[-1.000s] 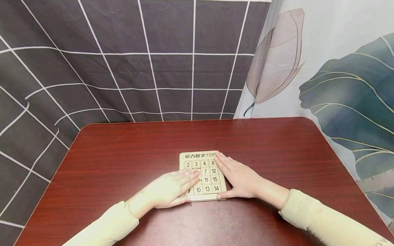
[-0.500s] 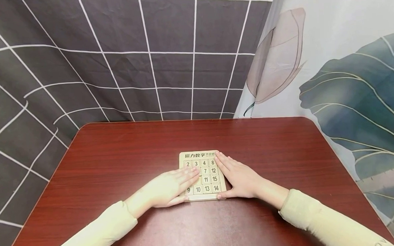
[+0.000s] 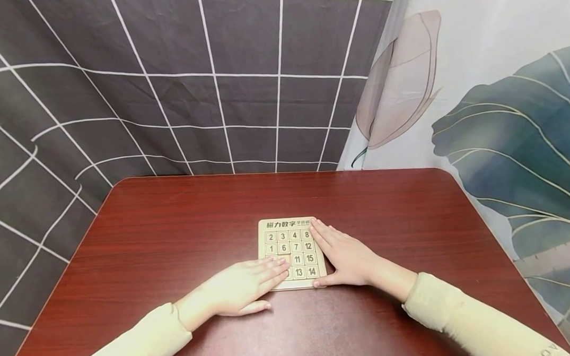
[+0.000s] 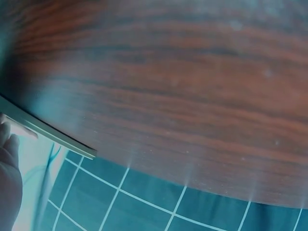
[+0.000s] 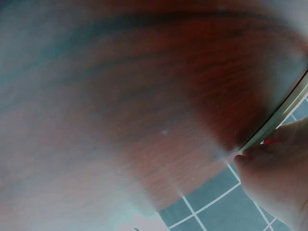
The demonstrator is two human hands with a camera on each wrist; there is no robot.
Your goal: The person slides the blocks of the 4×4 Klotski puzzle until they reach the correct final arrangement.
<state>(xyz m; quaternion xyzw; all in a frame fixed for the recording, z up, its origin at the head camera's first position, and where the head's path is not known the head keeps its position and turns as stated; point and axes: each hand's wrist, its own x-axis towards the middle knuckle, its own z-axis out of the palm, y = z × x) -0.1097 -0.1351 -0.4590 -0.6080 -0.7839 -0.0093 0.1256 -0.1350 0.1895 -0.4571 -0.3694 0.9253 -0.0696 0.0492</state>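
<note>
A pale wooden number slide puzzle (image 3: 296,247) lies flat on the dark red table, with dark lettering along its top. Its upper rows show 2, 3, 4, 8 and 1, 6, 7, 12; farther down, 11, 15, 13 and 14 are visible at the right. My left hand (image 3: 244,286) rests its straight fingers on the lower left tiles, hiding several of them, its thumb off the frame below. Along the puzzle's right side lies my right hand (image 3: 350,257), long fingers at the top right corner and thumb at the bottom right corner. In both wrist views the puzzle's edge shows as a thin strip.
The red-brown wooden table (image 3: 196,214) extends around the puzzle on all sides. A dark grey curtain with a white grid (image 3: 181,97) hangs behind it and at the left. A white curtain with leaf prints (image 3: 484,137) hangs at the right.
My left hand has slid toward me over the puzzle, uncovering the 1 and 6 tiles and covering the 9 and 10. The right hand stays in place at the right edge.
</note>
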